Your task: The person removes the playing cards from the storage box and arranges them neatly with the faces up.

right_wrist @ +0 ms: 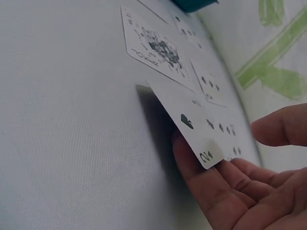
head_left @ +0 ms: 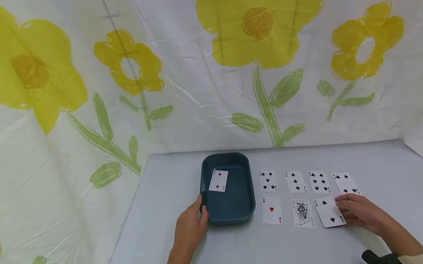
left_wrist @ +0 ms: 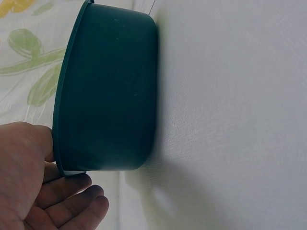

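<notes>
At the left end of a dark teal plastic tub [head_left: 232,212], my left hand [head_left: 189,225] grips the rim; in the left wrist view its thumb [left_wrist: 44,142] is at the rim with the fingers curled below. Inside the tub lies a red diamond playing card [head_left: 218,180]. My right hand [head_left: 363,214] is at the right edge of a two of spades [head_left: 327,214]. The right wrist view shows this card tilted off the table, its edge on the fingers [right_wrist: 204,184], while the thumb [right_wrist: 278,128] stands apart from it.
Right of the tub, cards lie face up in two rows. The back row has several spade cards [head_left: 268,181]; the nearer row has an ace of hearts [head_left: 272,211] and a joker [head_left: 302,213]. A flower-printed sheet [head_left: 186,122] hangs behind the white table [head_left: 270,259].
</notes>
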Demonstrator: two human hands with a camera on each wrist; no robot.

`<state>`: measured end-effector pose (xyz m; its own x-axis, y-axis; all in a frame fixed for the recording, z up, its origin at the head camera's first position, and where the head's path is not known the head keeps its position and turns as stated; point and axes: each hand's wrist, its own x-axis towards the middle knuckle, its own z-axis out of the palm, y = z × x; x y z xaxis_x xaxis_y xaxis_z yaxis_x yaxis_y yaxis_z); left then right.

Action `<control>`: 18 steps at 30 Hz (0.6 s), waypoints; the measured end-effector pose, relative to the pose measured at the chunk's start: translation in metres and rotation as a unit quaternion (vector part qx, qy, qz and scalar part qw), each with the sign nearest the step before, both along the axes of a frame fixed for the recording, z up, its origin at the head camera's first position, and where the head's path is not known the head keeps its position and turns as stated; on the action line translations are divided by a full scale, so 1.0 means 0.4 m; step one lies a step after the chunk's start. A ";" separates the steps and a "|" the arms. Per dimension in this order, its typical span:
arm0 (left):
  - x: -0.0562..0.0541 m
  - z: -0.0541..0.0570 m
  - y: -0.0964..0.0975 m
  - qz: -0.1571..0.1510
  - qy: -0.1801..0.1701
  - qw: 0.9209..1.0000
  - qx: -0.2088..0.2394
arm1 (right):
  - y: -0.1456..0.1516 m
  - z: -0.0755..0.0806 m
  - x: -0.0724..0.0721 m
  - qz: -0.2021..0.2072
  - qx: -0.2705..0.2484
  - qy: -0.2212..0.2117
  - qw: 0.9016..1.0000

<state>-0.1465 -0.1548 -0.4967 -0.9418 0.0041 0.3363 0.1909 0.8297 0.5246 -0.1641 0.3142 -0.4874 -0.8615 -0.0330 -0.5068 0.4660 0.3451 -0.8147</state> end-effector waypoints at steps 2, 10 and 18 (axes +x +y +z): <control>0.000 0.001 0.000 0.001 -0.002 1.000 0.000 | 0.001 0.003 0.003 -0.002 0.006 0.000 1.000; -0.002 -0.003 -0.002 0.004 -0.009 1.000 0.001 | -0.007 0.018 0.014 0.001 0.057 0.023 0.998; -0.005 -0.007 -0.004 -0.003 0.001 1.000 0.004 | -0.006 0.023 0.015 0.012 0.088 0.041 0.995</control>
